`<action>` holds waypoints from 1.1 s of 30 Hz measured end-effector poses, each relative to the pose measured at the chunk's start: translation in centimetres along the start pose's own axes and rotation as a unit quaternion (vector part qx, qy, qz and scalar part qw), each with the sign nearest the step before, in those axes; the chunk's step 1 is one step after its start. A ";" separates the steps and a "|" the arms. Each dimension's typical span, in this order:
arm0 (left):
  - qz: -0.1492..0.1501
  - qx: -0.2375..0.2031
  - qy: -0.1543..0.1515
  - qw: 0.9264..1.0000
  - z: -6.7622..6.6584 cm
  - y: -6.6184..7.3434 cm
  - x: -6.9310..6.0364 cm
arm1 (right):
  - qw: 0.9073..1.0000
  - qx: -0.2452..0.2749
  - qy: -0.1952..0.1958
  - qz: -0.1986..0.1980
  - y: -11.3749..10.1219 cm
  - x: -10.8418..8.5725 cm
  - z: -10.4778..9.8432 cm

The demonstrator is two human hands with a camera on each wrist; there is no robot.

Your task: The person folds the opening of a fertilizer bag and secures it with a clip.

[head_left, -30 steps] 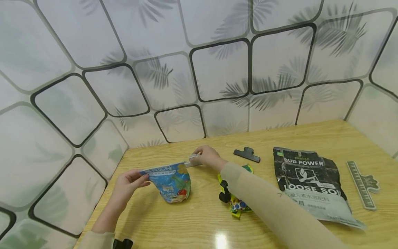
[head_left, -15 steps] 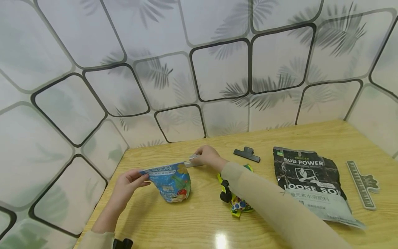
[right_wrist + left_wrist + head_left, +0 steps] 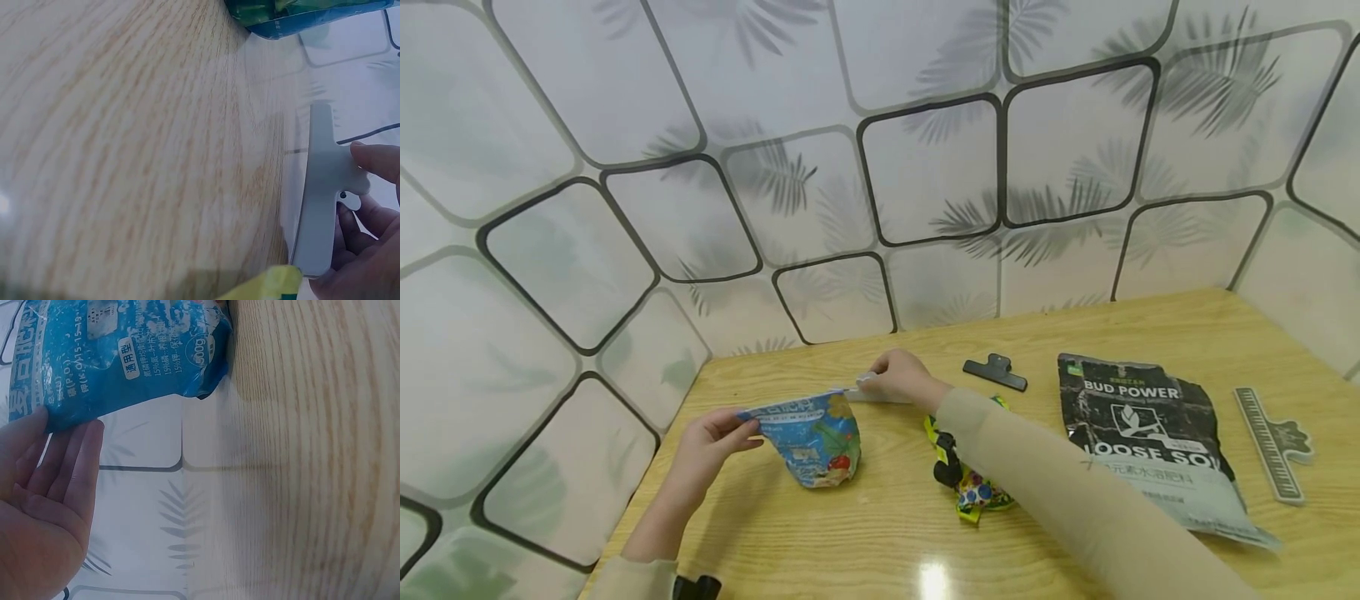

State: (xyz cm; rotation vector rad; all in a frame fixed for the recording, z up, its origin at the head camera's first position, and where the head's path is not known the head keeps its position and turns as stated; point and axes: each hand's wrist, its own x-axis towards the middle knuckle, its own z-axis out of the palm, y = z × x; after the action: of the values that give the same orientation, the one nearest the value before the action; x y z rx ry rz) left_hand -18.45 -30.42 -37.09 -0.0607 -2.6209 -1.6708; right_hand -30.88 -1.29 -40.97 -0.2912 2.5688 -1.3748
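My left hand point(image 3: 711, 437) pinches the upper left corner of a blue bag point(image 3: 808, 442) with a fruit picture and pale printing. In the left wrist view, my thumb and straight fingers meet at the edge of that bag point(image 3: 134, 356). My right hand point(image 3: 904, 379) grips a light grey bag clip point(image 3: 863, 394) by its handles, close to the bag's upper right corner. The right wrist view shows this clip point(image 3: 320, 194) between thumb and fingers, its long bar standing apart from the bag point(image 3: 300, 22) there. Most of the bag's base is on the table.
Under my right sleeve lies a yellow and green patterned packet point(image 3: 973, 496), partly hidden. A black clip point(image 3: 996, 372) lies behind it. Farther right are a black and silver bag point(image 3: 1138, 417) and a ruler-patterned clip point(image 3: 1273, 446) on the wooden table point(image 3: 820, 542). Patterned walls stand behind and left.
The grey clip has turned slightly, so more of its bar shows on the right beneath my right hand. The right forearm has shifted a little. My left hand and the blue bag stay put.
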 end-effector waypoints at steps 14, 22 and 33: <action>0.003 -0.007 -0.001 1.000 0.1 0.0 0.0 | 0.999 0.040 -0.006 -0.005 -0.2 -0.3 -0.6; 0.000 -0.009 0.004 1.000 0.1 0.0 0.0 | 1.000 0.022 -0.007 -0.015 -0.2 -0.2 -0.7; -0.001 -0.018 0.004 1.000 0.0 0.0 -0.1 | 1.000 0.014 -0.010 -0.023 -0.3 -0.3 -0.9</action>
State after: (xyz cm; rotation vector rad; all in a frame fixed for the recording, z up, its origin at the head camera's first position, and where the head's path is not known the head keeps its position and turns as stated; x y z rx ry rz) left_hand -18.35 -30.40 -37.14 -0.0539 -2.5866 -1.7150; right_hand -30.77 -0.69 -40.23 -0.3602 2.5389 -1.4151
